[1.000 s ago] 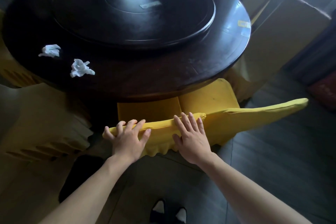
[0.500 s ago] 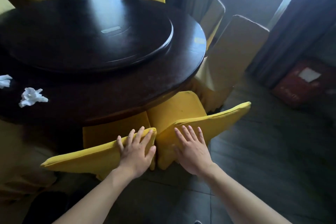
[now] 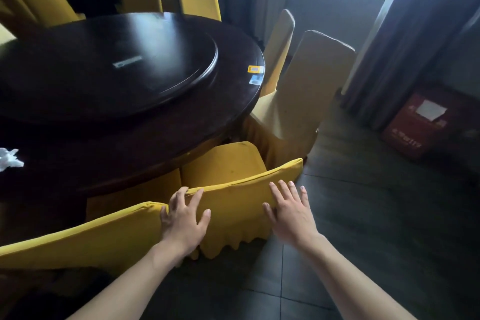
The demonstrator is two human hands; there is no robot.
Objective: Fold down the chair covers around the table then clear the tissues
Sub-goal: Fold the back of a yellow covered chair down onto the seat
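Round the dark table, both hands, the left hand and right hand, lie spread flat, gripping nothing, on a yellow chair cover; a tissue is left.

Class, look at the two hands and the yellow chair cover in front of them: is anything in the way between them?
Nothing visible. The left hand and right hand already lie flat on the yellow chair cover.
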